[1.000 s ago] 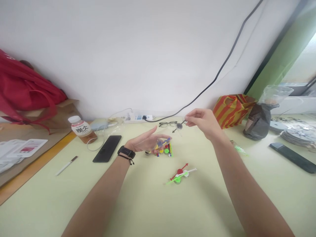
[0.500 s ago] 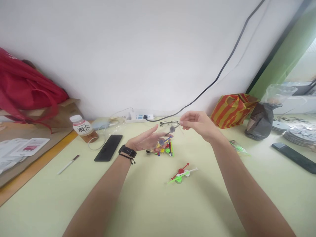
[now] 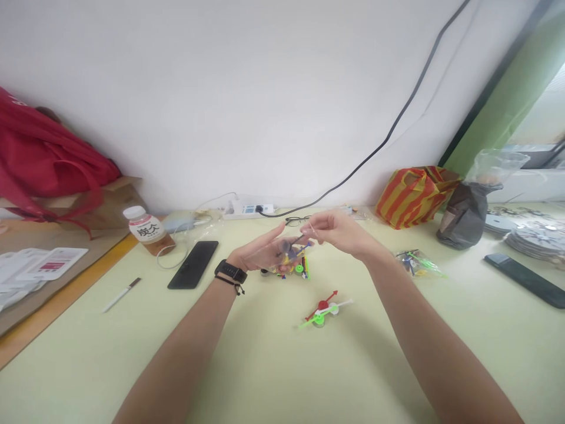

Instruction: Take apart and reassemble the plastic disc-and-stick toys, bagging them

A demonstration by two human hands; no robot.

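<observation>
My left hand (image 3: 258, 254), with a black band on the wrist, is raised over the table and holds a small clear bag of coloured plastic parts (image 3: 295, 262). My right hand (image 3: 336, 232) is pinched on a small dark arrow-shaped piece (image 3: 296, 240), whose tip is at the bag's mouth, right by my left fingers. On the pale green table (image 3: 265, 365), a little nearer to me, lies a small cluster of red, white and green arrow pieces on round hubs (image 3: 323, 310).
A second clear bag of parts (image 3: 417, 263) lies to the right. A black phone (image 3: 193, 265), a bottle (image 3: 145, 229), a pen (image 3: 120, 294), glasses (image 3: 296, 221), a power strip (image 3: 249, 209), a striped bag (image 3: 415, 197) and a dark flat device (image 3: 525, 280) ring the table.
My right hand has moved left and down with the dark piece, from well right of the bag to its mouth. My left hand has stayed almost still.
</observation>
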